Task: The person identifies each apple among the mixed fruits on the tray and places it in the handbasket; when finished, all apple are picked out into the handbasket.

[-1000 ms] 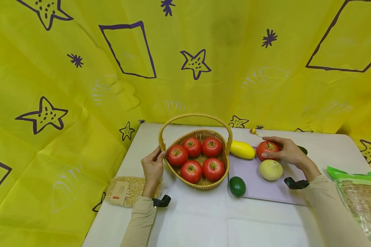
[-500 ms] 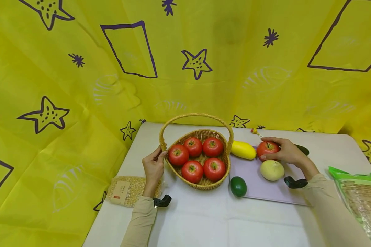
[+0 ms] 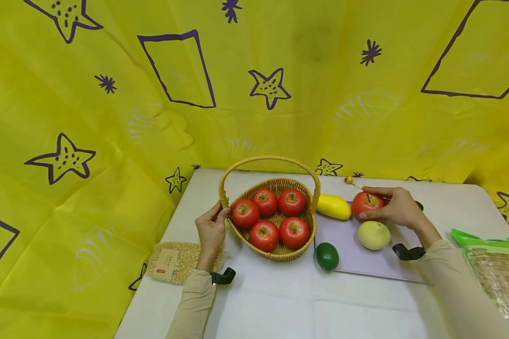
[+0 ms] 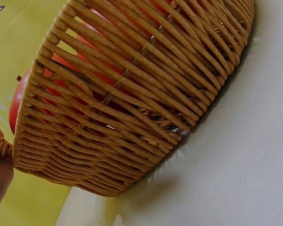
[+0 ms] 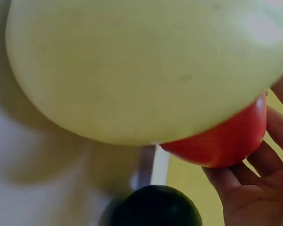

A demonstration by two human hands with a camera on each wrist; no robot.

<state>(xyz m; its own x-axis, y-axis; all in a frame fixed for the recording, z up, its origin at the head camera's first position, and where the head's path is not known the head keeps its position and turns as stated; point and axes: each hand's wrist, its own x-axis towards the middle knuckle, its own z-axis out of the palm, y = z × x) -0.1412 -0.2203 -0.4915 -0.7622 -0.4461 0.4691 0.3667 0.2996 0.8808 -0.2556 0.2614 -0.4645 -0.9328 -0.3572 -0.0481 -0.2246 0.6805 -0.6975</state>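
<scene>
On the left, my left hand (image 3: pixel 211 230) pinches the wicker basket (image 3: pixel 275 256) where its arched handle (image 3: pixel 269 158) meets the rim. Several red apples (image 3: pixel 264 235) sit in the basket, spaced around its woven floor. In the left wrist view the woven side (image 4: pixel 122 99) fills most of the picture, with a thumb or finger at the left edge. My right hand (image 3: pixel 400 209) holds another red apple (image 3: pixel 365 203) between thumb and fingers, over the far part of a pale purple board (image 3: pixel 352 256). A pale yellow round fruit (image 3: pixel 374 235) stands just in front of that apple.
A yellow oblong fruit (image 3: pixel 334 207) lies beside the basket, and a dark green oval fruit (image 3: pixel 327 256) at the board's near left corner. Behind is a lollipop (image 3: pixel 349 180). Bagged kernels (image 3: pixel 184 263) lie left, a green-topped package (image 3: pixel 492 268) right. A yellow curtain (image 3: pixel 314 127) hangs behind.
My right hand has shifted slightly to the right with the apple, covering more of a dark green vegetable behind it. The pale yellow fruit has turned a little. Left hand and basket stay put.
</scene>
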